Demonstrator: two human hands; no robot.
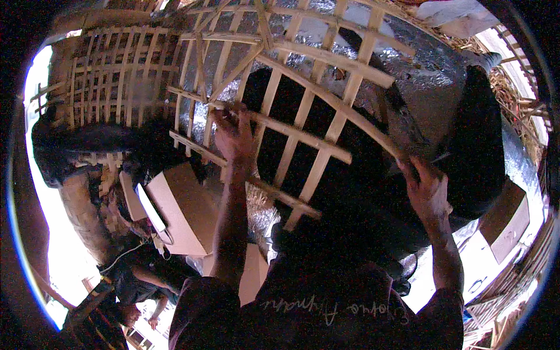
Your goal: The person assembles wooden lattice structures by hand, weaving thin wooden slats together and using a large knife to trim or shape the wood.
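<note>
An open lattice of pale split-bamboo strips (303, 137) spreads out in front of me, its strips crossing in squares with a few diagonals at the far left. My left hand (234, 137) is at the lattice's left part, with its fingers closed round a crosswise strip. A long, slightly bowed bamboo strip (351, 112) slants over the lattice from the far middle down to the right. Its near end sits between the fingers and thumb of my right hand (427, 189). Shadow hides much beneath the lattice.
Another woven bamboo panel (123, 73) stands at the far left. Cardboard boxes (185, 207) and a thin white panel with a cable (150, 213) are beside my left arm. Another person (143, 287) bends over at lower left. Shiny silver sheeting (434, 55) covers the ground.
</note>
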